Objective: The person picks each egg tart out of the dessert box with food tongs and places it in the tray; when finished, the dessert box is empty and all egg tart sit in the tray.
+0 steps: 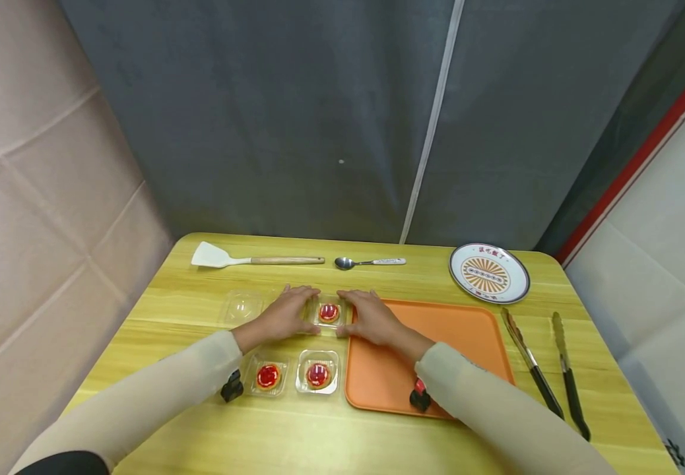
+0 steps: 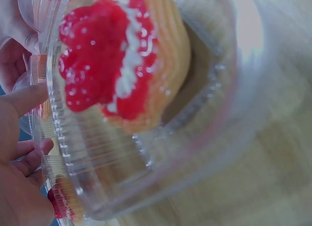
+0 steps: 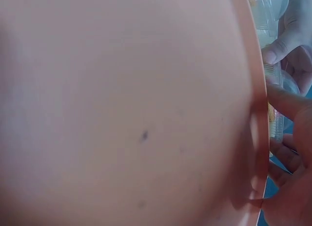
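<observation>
A clear plastic box with a red-topped tart [image 1: 328, 313] sits between both hands in the head view. My left hand [image 1: 288, 314] grips its left side, fingers at the far corner and thumb at the near one. Opposite it, my right hand [image 1: 372, 318] holds the right side the same way, its wrist over the orange tray [image 1: 443, 330]. Nearer me stand two more boxed tarts, a left tart [image 1: 268, 377] and a right tart [image 1: 318, 375]. In the left wrist view a tart [image 2: 102, 55] with red glaze and white cream fills the foreground inside its clear box [image 2: 180, 162].
Left of my left hand lies a clear plastic piece [image 1: 243, 306]. A white spatula [image 1: 214, 256] and a spoon [image 1: 345, 263] lie along the back. On the right are a patterned plate [image 1: 489, 273] and black-handled tongs, one arm [image 1: 535, 369] beside the tray.
</observation>
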Demonstrator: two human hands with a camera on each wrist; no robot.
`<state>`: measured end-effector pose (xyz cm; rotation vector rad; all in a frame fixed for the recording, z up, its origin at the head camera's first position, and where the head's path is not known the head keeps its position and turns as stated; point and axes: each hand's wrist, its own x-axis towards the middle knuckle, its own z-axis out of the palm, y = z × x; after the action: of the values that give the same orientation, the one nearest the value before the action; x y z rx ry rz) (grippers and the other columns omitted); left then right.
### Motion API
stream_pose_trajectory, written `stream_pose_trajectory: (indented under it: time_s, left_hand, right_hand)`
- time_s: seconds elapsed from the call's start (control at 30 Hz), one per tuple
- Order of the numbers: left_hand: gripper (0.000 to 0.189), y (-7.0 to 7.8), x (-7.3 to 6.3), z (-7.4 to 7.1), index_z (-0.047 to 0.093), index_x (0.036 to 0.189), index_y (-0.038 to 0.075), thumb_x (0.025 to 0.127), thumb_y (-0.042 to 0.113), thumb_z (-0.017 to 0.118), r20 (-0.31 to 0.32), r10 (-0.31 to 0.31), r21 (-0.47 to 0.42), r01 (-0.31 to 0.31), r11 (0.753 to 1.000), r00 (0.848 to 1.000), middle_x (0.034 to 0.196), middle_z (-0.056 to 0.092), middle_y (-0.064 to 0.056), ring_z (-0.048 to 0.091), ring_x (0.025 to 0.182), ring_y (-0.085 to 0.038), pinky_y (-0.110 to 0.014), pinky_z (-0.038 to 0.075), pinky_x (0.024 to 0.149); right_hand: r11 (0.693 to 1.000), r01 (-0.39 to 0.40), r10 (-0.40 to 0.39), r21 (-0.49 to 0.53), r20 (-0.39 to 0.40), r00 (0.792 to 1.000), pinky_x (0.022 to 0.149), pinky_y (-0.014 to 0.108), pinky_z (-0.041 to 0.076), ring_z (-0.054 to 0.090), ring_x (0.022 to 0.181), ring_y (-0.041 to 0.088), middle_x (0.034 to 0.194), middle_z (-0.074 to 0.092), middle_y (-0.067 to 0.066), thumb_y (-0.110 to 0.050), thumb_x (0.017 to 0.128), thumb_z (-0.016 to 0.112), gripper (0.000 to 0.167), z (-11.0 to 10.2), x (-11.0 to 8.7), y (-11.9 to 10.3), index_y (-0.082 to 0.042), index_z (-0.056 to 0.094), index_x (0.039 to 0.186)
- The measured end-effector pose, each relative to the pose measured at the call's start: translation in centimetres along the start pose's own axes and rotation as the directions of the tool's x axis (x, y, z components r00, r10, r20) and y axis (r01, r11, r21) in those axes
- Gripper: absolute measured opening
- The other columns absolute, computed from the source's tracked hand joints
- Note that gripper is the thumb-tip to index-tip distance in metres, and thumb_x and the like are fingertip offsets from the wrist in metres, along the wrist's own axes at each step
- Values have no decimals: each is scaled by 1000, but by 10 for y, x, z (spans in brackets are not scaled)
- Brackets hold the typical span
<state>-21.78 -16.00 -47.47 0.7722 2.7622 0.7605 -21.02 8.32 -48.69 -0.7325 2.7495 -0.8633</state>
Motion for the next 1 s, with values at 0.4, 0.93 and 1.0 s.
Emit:
stream_pose_trajectory:
  time_s: [0.4,0.93,1.0]
  left_hand:
    - [76,0,-1,3,49,146,-1,86,27,86,-4,6,-5,-6,1000,1000,138,61,-14,50,137,-34,-55,8,129]
    - [74,-2,0,8,52,141,-2,83,27,88,-37,15,59,-13,998,999,125,63,-12,54,128,-33,-55,11,128]
    - [74,-3,1,8,52,140,-1,82,27,89,-36,15,69,-12,998,999,125,63,-12,54,128,-32,-54,11,129]
  right_hand:
    - [999,34,-33,-6,7,999,127,60,11,48,142,29,149,57,12,-43,88,81,82,0,-2,3,-8,47,154]
    - [998,63,-63,25,30,998,127,60,7,47,144,29,152,54,11,-47,96,70,76,-1,-3,4,-7,46,155]
    - [997,65,-66,37,32,997,127,60,6,46,144,29,152,55,11,-47,96,69,75,-2,-4,4,-7,46,155]
